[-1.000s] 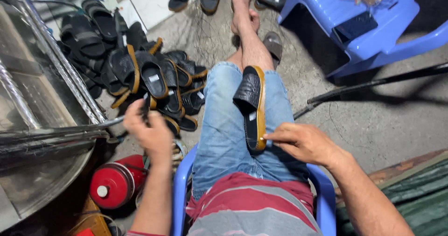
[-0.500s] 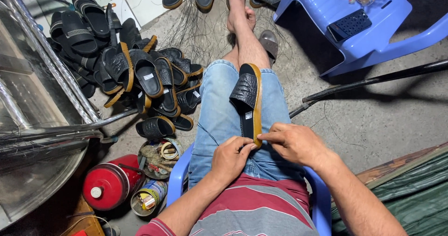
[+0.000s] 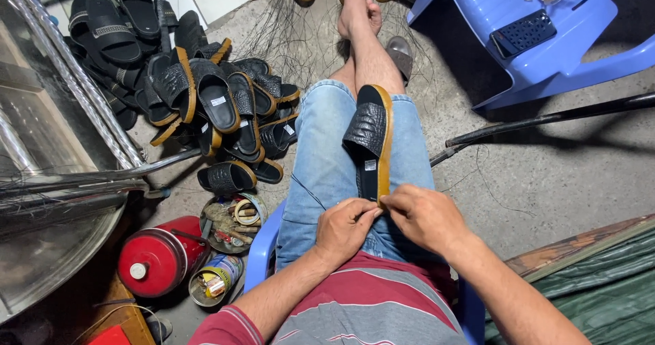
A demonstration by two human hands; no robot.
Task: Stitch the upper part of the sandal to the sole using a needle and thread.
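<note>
Two hands: both meet at the near end of one black sandal [image 3: 372,140] lying along the person's lap.
Left hand [image 3: 344,225]: it has come over from the side, where it was a second ago, and now its fingers pinch shut on the heel end of the sandal.
Right hand [image 3: 423,215]: its fingers are closed on the same heel end, on the tan edge, as before.
Sandal: it rests on the blue jeans, heel toward the body, toe pointing away, a bit tilted so the tan side shows. It has hardly moved.
What the change means: the work on the heel edge now has two hands on it, not one.
Pile of sandals [image 3: 205,99]: many black ones lie on the floor to the left, well apart from the hands.
Tins [image 3: 232,219]: small open tins with bits inside sit by the chair, near a red can [image 3: 153,263].
Blue stool [image 3: 546,38]: it stands far off on the right with a dark flat thing on it.
</note>
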